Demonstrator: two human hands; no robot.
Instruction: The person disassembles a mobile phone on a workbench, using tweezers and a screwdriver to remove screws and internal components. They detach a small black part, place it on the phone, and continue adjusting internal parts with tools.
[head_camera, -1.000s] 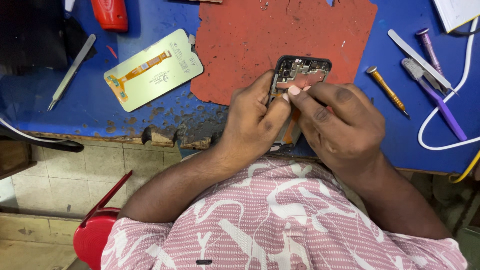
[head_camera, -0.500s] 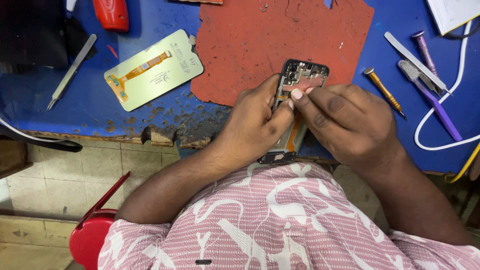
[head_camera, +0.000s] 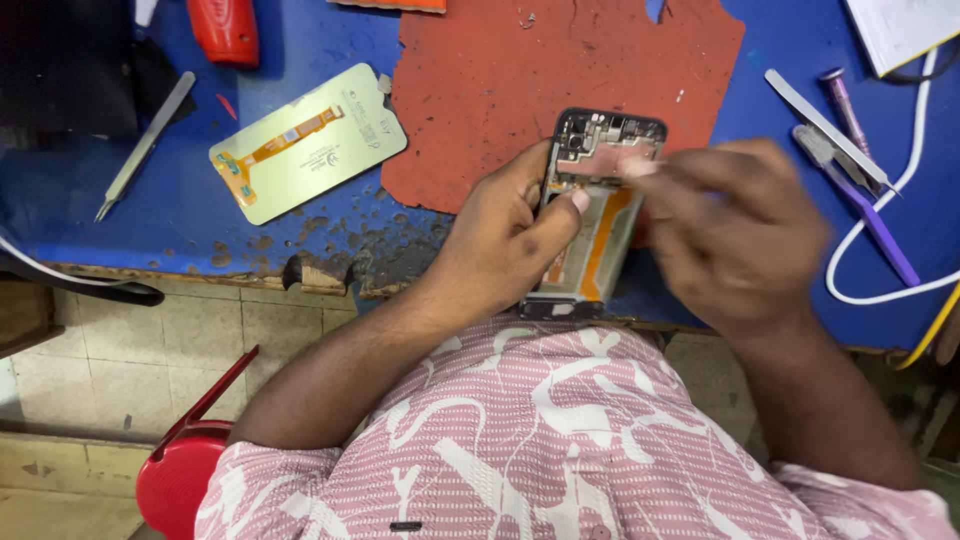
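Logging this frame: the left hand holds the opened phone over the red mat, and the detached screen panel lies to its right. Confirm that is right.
One thing is wrong: the head view shows the detached screen panel lying left of the opened phone, not right. The left hand does hold it over the red mat.

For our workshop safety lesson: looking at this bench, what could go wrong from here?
1. The opened phone is gripped only by the left hand near the bench edge; it might slip off.
2. The right hand is blurred over exposed parts and the orange flex cable; a slip could tear it.

I saw a pink shirt (head_camera: 560, 450) with fine stripes and white swirling shapes, short-sleeved, both forearms bare, no rings or watch.
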